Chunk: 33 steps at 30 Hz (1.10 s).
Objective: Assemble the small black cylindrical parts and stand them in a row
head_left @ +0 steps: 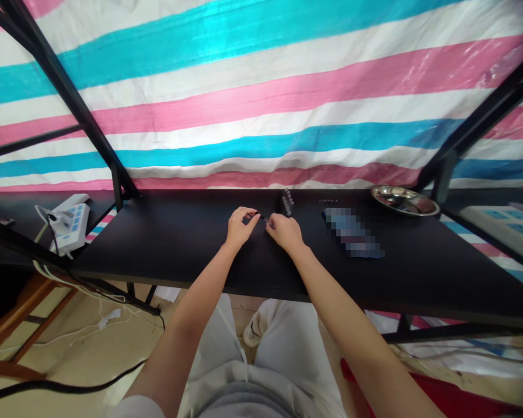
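Black slim part [262,216], L of rack [283,204]: L hand [242,226] pinching 1 end, R hand [286,232] closed abt other; poss. drop if fingertip grip slips.

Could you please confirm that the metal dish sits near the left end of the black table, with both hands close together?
Not quite: the head view shows the metal dish near the right end of the black table; the left hand and right hand are close together.
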{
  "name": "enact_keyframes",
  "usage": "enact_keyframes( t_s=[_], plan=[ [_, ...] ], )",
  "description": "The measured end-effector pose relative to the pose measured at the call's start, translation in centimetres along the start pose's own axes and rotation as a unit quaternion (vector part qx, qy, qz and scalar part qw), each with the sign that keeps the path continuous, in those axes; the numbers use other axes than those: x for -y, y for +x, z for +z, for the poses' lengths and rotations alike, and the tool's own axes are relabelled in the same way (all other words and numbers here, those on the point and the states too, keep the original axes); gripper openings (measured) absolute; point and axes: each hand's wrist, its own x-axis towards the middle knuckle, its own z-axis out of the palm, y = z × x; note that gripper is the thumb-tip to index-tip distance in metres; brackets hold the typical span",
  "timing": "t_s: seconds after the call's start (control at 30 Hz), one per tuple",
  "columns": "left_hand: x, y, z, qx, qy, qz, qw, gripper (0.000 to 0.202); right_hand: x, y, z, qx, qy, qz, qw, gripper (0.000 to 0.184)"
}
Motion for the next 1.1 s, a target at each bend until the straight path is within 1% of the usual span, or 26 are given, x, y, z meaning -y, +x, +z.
enact_keyframes(
  t_s=[0.17, 0.27, 0.37, 0.63, 0.7, 0.87, 0.97, 1.1],
  plan=[
    [-0.3, 0.0, 0.0, 0.021, -0.013, -0.03, 0.999, 0.009, 0.2, -0.1, -0.1, -0.015, 0.02, -0.012, 1.0, 0.014],
    [-0.3, -0.1, 0.1, 0.04, -0.016, -0.037, 0.998, 0.008, 0.3, -0.1, -0.3, -0.027, 0.037, -0.028, 0.999, 0.014],
    [-0.2, -0.1, 0.2, 0.047, -0.02, -0.049, 0.997, 0.008, 0.4, -0.1, -0.3, -0.035, 0.053, -0.043, 0.997, 0.016],
    [0.5, -0.1, 0.6, 0.048, -0.052, -0.076, 0.995, 0.012, 0.7, -0.2, -0.3, -0.06, 0.112, -0.06, 0.99, 0.018],
    [0.6, 0.0, 0.6, 0.053, -0.053, -0.078, 0.994, 0.012, 0.8, -0.2, -0.2, -0.063, 0.121, -0.064, 0.989, 0.019],
    [0.8, 0.1, 0.5, 0.075, -0.049, -0.101, 0.991, 0.021, 0.9, -0.3, -0.1, -0.076, 0.132, -0.069, 0.986, 0.022],
    [0.7, 0.0, 0.4, 0.078, -0.053, -0.112, 0.989, 0.021, 1.0, -0.3, 0.0, -0.071, 0.136, -0.072, 0.986, 0.022],
    [0.7, 0.1, 0.3, 0.072, -0.028, -0.111, 0.991, 0.017, 0.9, -0.3, 0.2, -0.043, 0.153, -0.086, 0.984, 0.025]
  ],
)
